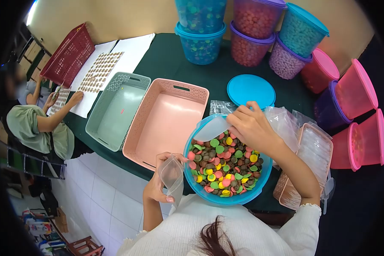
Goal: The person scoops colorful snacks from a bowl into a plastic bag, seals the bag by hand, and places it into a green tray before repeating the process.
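Observation:
My left hand [159, 181] is closed around a clear plastic pouch [172, 176], its mouth spread toward the tub. My right hand [252, 128] grips a translucent white scoop [212, 129] over the far left rim of a round blue tub [265, 177]. Inside the tub lie many small disc-shaped pieces [221, 164] in brown, pink, green and yellow. The pouch is just left of the tub, and whether anything is in it cannot be made out. How full the scoop is stays hidden.
A pink basket [168, 113] and a grey-green basket [115, 112] stand left. Behind are a blue lid [251, 91] and stacked filled tubs [254, 32]. Plastic bags fill a basket [281, 187] at right. Another person [40, 128] works beside a sheet with rows of round pieces [100, 72].

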`<state>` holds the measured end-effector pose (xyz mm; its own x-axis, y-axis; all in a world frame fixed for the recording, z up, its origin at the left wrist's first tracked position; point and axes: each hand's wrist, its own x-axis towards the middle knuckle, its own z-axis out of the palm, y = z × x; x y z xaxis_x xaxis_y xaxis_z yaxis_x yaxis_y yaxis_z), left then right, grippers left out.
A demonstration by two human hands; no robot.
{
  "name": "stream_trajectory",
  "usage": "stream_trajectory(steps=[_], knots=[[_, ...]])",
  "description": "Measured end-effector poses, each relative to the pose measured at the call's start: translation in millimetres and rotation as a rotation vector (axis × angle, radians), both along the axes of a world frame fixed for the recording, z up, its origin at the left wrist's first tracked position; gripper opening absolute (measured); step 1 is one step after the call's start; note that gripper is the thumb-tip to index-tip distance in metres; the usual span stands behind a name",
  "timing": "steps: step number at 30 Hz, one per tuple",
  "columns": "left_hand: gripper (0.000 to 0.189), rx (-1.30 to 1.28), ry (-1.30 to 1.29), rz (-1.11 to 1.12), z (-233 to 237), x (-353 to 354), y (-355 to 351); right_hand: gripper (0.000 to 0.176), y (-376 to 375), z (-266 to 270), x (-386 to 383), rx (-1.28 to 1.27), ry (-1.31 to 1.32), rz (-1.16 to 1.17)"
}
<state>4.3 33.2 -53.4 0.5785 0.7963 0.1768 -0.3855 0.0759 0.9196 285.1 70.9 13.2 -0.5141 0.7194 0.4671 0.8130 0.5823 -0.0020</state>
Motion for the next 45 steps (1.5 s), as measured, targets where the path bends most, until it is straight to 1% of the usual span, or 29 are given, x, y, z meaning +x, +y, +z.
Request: stream_trajectory(steps=[2,3,5,6,8,9,11,12,15,16,18,20,21,23,24,26,27,28,30,31,32,33,34,36,37,39,42,43,45], knots=[[0.108,0.037,0.087,-0.005,1.1,-4.3,-1.4,0.015,6.9,-2.6,-8.4,-0.019,-0.005,0.137],[0.108,0.039,0.090,-0.002,3.0,-4.2,-2.8,0.015,8.5,-4.5,-13.2,-0.017,-0.003,0.140],[0.107,0.057,0.069,-0.012,7.3,-1.1,-4.8,0.022,11.3,-6.8,-19.3,-0.151,-0.028,0.157],[0.107,0.064,0.068,-0.013,7.7,-3.8,-4.3,0.022,12.3,-5.5,-19.3,-0.144,-0.030,0.155],[0.107,0.193,0.136,-0.052,7.0,-9.7,-1.3,0.026,16.5,-0.3,-16.7,-0.292,-0.008,0.166],[0.107,0.203,0.130,-0.055,6.4,-9.9,-2.7,0.026,17.6,0.3,-15.6,-0.283,-0.014,0.162],[0.109,0.168,0.160,-0.029,4.7,-10.9,-6.5,0.028,17.6,-1.9,-15.1,-0.431,-0.011,0.233],[0.109,0.165,0.159,-0.030,4.4,-10.9,-7.4,0.025,14.3,-3.9,-16.8,-0.456,0.038,0.262],[0.110,0.131,0.167,-0.002,2.7,-11.6,-13.6,0.021,6.8,5.1,-15.6,-0.528,0.084,0.259],[0.110,0.133,0.194,-0.006,3.6,-12.6,-13.6,0.020,4.9,5.9,-12.6,-0.592,0.037,0.235],[0.110,0.143,0.219,-0.012,6.3,-11.6,-13.9,0.020,-3.5,6.6,-8.9,-0.629,0.017,0.249],[0.113,0.002,0.190,0.072,8.9,-7.4,-17.8,0.017,-11.1,7.3,-4.1,-0.658,-0.002,0.261],[0.113,-0.001,0.189,0.069,9.7,-7.8,-17.3,0.017,-14.3,8.3,0.4,-0.662,-0.001,0.258],[0.112,0.072,0.303,0.034,11.6,-9.5,-14.5,0.016,-22.6,10.7,6.8,-0.761,0.037,0.250],[0.112,0.065,0.307,0.029,13.4,-8.6,-13.9,0.014,-26.6,19.3,6.4,-0.848,0.067,0.189],[0.106,0.167,0.365,0.047,18.1,-6.9,-13.3,0.014,-30.3,11.2,16.8,-0.872,0.084,0.192],[0.106,0.160,0.373,0.041,20.5,-6.6,-14.6,0.014,-31.4,7.6,20.3,-0.888,0.096,0.199],[0.104,0.205,0.407,0.082,23.1,-6.0,-15.8,0.017,-31.0,9.3,20.9,-1.001,0.055,0.120],[0.096,0.259,0.435,0.175,30.6,-1.7,-18.4,0.019,-33.7,7.0,19.4,-0.987,0.065,0.102],[0.096,0.257,0.442,0.171,38.6,-0.3,-18.0,0.022,-34.4,6.2,18.6,-0.968,0.065,0.084],[0.091,0.397,0.512,0.189,47.7,1.4,-17.1,0.026,-34.0,6.2,17.8,-0.953,0.033,0.068],[0.085,0.539,0.579,0.208,52.4,2.6,-16.9,0.026,-33.5,5.7,18.7,-0.954,0.038,0.069],[0.085,0.540,0.582,0.206,52.8,3.5,-17.8,0.027,-32.6,5.7,20.1,-0.921,0.073,0.091],[0.076,0.588,0.623,0.278,53.3,6.8,-19.5,0.028,-28.3,11.1,22.8,-0.883,0.103,0.116],[0.076,0.593,0.624,0.282,52.8,9.1,-20.8,0.029,-26.1,19.6,23.7,-0.873,0.136,0.086],[0.072,0.428,0.548,0.386,50.8,13.5,-24.3,0.029,-22.5,35.3,24.5,-0.857,0.171,0.057],[0.077,0.429,0.589,0.416,51.0,19.5,-23.6,0.028,-19.5,63.2,20.8,-0.675,0.093,-0.032],[0.077,0.431,0.590,0.411,51.6,22.8,-23.3,0.028,-20.1,73.7,16.5,-0.674,0.097,-0.035],[0.080,0.430,0.562,0.435,55.0,30.8,-22.0,0.024,-20.7,93.0,4.6,-0.512,-0.009,-0.037]])
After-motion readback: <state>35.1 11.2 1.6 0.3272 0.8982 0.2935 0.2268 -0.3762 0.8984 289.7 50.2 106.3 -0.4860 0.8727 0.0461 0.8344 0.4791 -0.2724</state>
